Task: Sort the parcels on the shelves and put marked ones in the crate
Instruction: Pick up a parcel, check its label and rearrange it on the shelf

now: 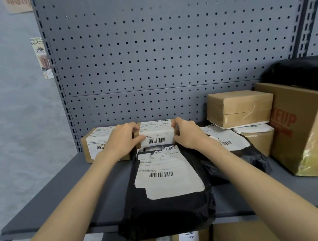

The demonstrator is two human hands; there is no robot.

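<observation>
A small cardboard parcel with a white barcode label stands at the back of the grey shelf. My left hand grips its left end and my right hand grips its right end. A similar labelled box sits just left of it, partly behind my left hand. In front lies a black poly bag with a torn white label, hanging over the shelf's front edge. No crate is in view.
A second black bag with a label lies to the right. Beyond it are stacked cardboard boxes and a large printed carton with a dark bundle on top. Pegboard backs the shelf. More parcels show on the shelf below.
</observation>
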